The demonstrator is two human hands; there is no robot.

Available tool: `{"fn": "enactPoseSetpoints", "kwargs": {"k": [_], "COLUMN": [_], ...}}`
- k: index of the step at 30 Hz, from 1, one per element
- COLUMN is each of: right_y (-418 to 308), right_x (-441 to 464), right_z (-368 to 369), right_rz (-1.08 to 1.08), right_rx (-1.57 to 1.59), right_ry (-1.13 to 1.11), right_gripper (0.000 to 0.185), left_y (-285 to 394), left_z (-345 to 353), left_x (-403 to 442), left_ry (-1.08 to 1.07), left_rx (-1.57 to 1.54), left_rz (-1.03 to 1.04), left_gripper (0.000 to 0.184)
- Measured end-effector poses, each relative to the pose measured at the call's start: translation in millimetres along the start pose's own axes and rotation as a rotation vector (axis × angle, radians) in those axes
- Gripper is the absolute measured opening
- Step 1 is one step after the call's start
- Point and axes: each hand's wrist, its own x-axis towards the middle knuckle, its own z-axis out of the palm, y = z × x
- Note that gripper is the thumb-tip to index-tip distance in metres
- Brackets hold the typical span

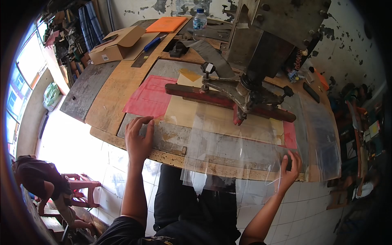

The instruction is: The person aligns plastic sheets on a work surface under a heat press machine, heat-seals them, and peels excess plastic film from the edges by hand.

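My left hand [140, 132] is at the table's front edge, fingers apart and curved, holding nothing, just below the pink sheet [147, 96]. My right hand [289, 167] is at the front right, its thumb and fingers curled near the edge of a clear plastic sheet [228, 151]. Whether it grips the plastic is hard to make out. The plastic lies over a cream board [183, 110] and hangs past the table edge. Above the board is the press's long red-brown bar [228, 102], joined to a metal head [247, 87].
An open cardboard box [110, 51], a blue cutter [153, 43], an orange folder [166, 24] and a water bottle [199, 22] stand or lie at the back. More clear plastic [324, 143] is at the right. A person [36, 179] sits low at the left.
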Motion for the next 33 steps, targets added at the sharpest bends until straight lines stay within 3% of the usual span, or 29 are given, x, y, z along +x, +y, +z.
{"fn": "enactPoseSetpoints", "kwargs": {"k": [33], "right_y": [1.8], "right_x": [-0.5], "right_z": [0.7], "right_rz": [-0.001], "right_rx": [0.01], "right_ry": [0.005], "right_gripper": [0.019], "left_y": [2.7], "left_z": [-0.7], "left_x": [-0.3], "left_ry": [-0.012], "left_rx": [0.03], "left_rz": [-0.011], "left_gripper": [0.016]}}
